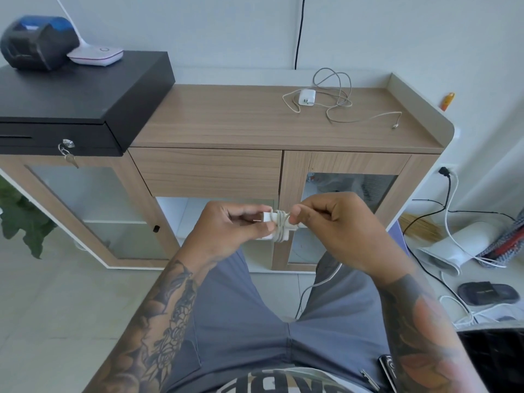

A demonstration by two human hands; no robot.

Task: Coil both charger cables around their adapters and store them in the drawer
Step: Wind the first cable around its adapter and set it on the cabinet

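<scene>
While hands [226, 228] coil, charger [306, 97] tops cabinet [226, 123]

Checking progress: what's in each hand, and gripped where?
Left hand pinches the white adapter at its plug end; right hand pinches its cable, partly wound round it.

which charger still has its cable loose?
The charger on the cabinet top: its cable sprawls in loose loops beside it. The other adapter, held between the left hand and right hand, already has wraps around it.
</scene>
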